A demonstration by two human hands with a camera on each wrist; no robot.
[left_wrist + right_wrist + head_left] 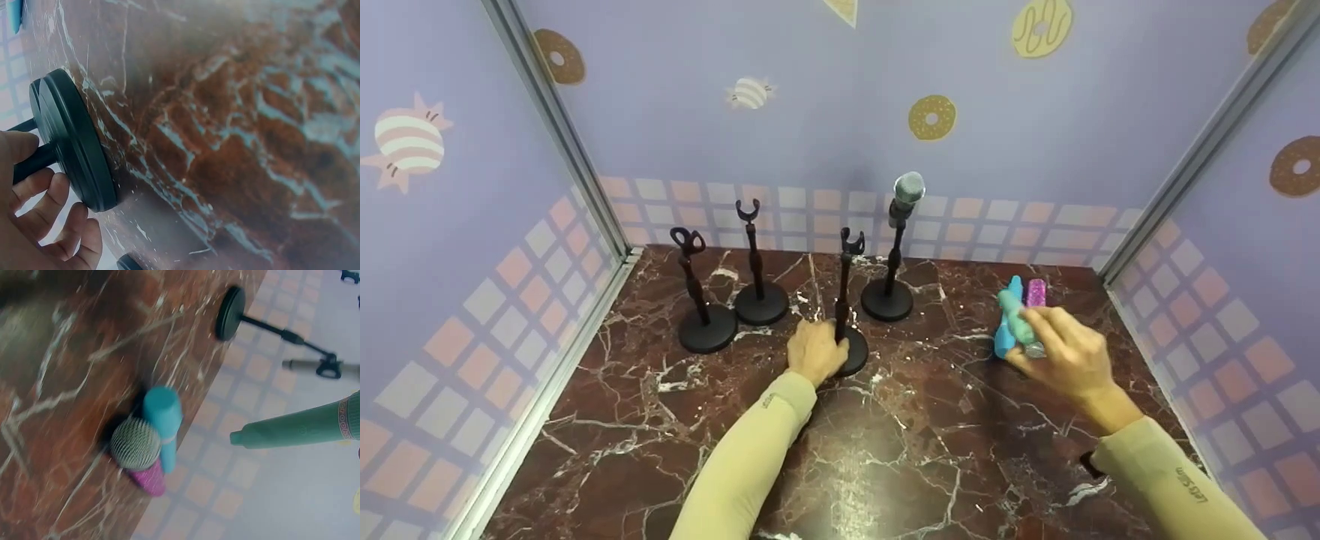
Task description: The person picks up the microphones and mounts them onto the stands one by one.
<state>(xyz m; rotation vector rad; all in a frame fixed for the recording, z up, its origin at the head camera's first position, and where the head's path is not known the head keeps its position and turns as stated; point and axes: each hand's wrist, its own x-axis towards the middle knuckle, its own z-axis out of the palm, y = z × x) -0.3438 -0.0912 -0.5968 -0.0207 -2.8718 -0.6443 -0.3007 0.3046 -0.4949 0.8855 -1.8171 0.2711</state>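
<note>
My left hand (816,351) grips the lower pole of a black microphone stand (844,300), just above its round base (84,146). The stand's clip at the top holds nothing. Over at the right, my right hand (1065,352) holds a green microphone (1015,315), its narrow tail pointing away from the hand in the right wrist view. Beneath it on the table lie a blue microphone (163,410) and a glittery purple microphone (1036,291) with a silver mesh head (135,444), side by side.
Behind the gripped stand, another stand (894,255) carries a microphone with a grey mesh head (909,187). Two more stands with vacant clips, one far left (707,328) and one behind it (761,302), are on the marble-patterned table (900,450). Patterned walls enclose three sides.
</note>
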